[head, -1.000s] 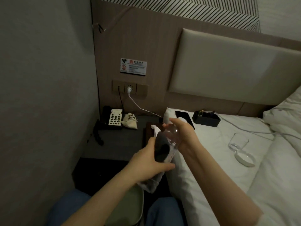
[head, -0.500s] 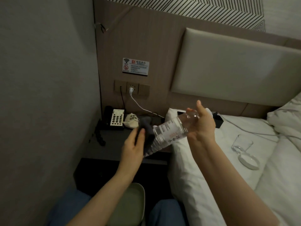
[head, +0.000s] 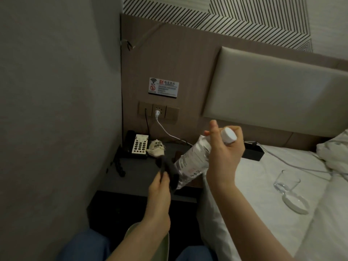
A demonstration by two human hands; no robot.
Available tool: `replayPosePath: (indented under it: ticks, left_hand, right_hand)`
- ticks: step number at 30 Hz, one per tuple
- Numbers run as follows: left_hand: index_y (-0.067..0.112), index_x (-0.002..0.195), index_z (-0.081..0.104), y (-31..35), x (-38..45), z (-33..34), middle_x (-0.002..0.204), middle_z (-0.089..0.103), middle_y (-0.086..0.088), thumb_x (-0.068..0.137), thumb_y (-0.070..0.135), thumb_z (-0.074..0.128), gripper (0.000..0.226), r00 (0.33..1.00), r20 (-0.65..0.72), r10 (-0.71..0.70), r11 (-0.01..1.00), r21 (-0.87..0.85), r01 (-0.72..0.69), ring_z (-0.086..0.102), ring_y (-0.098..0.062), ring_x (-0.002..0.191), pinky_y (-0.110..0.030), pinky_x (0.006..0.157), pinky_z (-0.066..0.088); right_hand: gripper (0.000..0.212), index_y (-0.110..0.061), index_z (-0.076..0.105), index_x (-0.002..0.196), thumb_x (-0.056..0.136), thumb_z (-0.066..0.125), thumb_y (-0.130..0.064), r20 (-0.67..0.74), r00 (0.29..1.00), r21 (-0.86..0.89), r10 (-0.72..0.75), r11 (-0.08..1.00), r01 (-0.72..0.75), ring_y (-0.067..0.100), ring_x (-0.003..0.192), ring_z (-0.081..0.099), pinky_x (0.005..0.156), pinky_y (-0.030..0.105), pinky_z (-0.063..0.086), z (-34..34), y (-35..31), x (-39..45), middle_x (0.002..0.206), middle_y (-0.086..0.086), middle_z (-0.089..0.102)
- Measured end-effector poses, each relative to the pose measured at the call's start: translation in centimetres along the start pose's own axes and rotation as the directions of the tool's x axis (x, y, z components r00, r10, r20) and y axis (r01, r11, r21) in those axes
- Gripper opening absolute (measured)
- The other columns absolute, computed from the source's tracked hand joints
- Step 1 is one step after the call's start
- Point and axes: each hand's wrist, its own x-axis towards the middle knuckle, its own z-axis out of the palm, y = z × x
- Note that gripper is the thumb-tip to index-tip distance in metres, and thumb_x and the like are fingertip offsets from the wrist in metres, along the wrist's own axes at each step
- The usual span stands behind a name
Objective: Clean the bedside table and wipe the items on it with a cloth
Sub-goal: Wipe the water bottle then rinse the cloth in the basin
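Currently held in mid-air over the seam between bench (head: pixel 131 178) and bed (head: pixel 263 176): bottle (head: pixel 192 162), long axis slanting from cap (head: pixel 228 135) at upper right down to base at lower left. Right hand (head: pixel 224 153) curled round the neck end, thumb up, cap poking out past the fingers. Left hand (head: pixel 160 187) lower and nearer the bench, pinching a dark cloth (head: pixel 169 172) that lies against the bottle's lower end. So for the left grip, bottle lies up and to the right; a stroke along that slanted axis toward the cap looks like the natural next wipe, with the right hand free to twist the bottle for fresh faces. Judged mid-wipe on this one item.

Bottle itself: clear plastic, crinkly, with a white printed label wrapped round the body and a white cap. Liquid level impossible to tell in this dim light.

On the bench, at its back left corner: phone (head: pixel 136 145), with a small cloth pouch (head: pixel 157 148) just beside it; front part bare and grey. On the bed: glass (head: pixel 286 180) lying on its side beside a saucer (head: pixel 295 202), and a dark tray (head: pixel 253 152) near the headboard edge, cable trailing across the sheet. Likely those set aside for wiping too, phone and pouch not yet lifted.
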Motion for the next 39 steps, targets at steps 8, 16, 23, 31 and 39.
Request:
replayPosePath:
  ticks: [8, 16, 23, 31, 39]
  left_hand:
    - [0.038, 0.131, 0.054, 3.7, 0.3, 2.0, 0.129, 0.06, 0.017, 0.103, 0.034, 0.036, 0.034, 0.784, 0.452, 0.425, 0.807, 0.203, -0.554, 0.052, 0.001, 0.123, -0.029, 0.105, 0.042]
    - [0.042, 0.082, 0.075, 3.2, 2.6, -2.3, 0.101, 0.073, 0.013, 0.083, 0.057, 0.048, 0.032, 0.877, 0.441, -0.193, 0.914, 0.406, -0.002, 0.069, 0.002, 0.081, -0.007, 0.063, 0.049]
    - [0.018, 0.091, 0.078, 1.2, 5.0, -3.9, 0.097, 0.075, -0.01, 0.071, 0.049, 0.067, 0.039, 0.88, 0.204, -0.429, 0.903, 0.064, 0.426, 0.071, -0.028, 0.089, -0.045, 0.081, 0.056]
    - [0.008, 0.088, 0.063, 3.0, 13.4, 2.0, 0.111, 0.064, -0.015, 0.096, 0.029, 0.054, 0.024, 0.84, 0.137, -0.525, 0.8, -0.258, 0.542, 0.056, -0.034, 0.112, -0.05, 0.087, 0.043]
    - [0.006, 0.108, 0.055, 2.7, 26.4, 7.1, 0.123, 0.056, -0.016, 0.092, 0.003, 0.057, 0.016, 0.9, -0.046, -0.433, 0.898, -0.111, 0.426, 0.052, -0.034, 0.12, -0.048, 0.085, 0.049]
  right_hand:
    - [0.046, -0.012, 0.06, 0.098, 0.071, 0.073, -0.047, 0.271, 0.902, -0.099, 0.336, 0.942, -0.321, 0.019, 0.085, 0.064, 0.071, 0.029, 0.053, 0.0, 0.4, -0.9, 0.091, 0.008, 0.065]
    - [0.022, -0.023, 0.06, 0.068, 0.077, 0.076, -0.035, 0.333, 0.875, 0.017, 0.351, 0.926, -0.377, 0.004, 0.048, 0.053, 0.05, 0.018, 0.044, -0.8, 0.2, 2.4, 0.055, -0.009, 0.053]
    - [0.033, -0.017, 0.049, 0.065, 0.082, 0.075, -0.026, 0.107, 0.713, 0.045, 0.693, 0.713, -0.7, 0.014, 0.053, 0.057, 0.056, 0.029, 0.047, 0.1, 5.4, 6.3, 0.055, 0.0, 0.056]
    - [0.033, -0.018, 0.048, 0.07, 0.082, 0.073, -0.036, -0.037, 0.891, -0.164, 0.453, 0.876, -0.453, 0.014, 0.068, 0.052, 0.061, 0.026, 0.04, 5.7, 9.9, 12.8, 0.074, 0.003, 0.053]
    - [0.033, -0.016, 0.052, 0.083, 0.081, 0.074, -0.04, 0.106, 0.916, -0.33, 0.386, 0.883, -0.334, 0.028, 0.09, 0.066, 0.084, 0.041, 0.056, 9.6, 18.0, 20.8, 0.093, 0.013, 0.068]
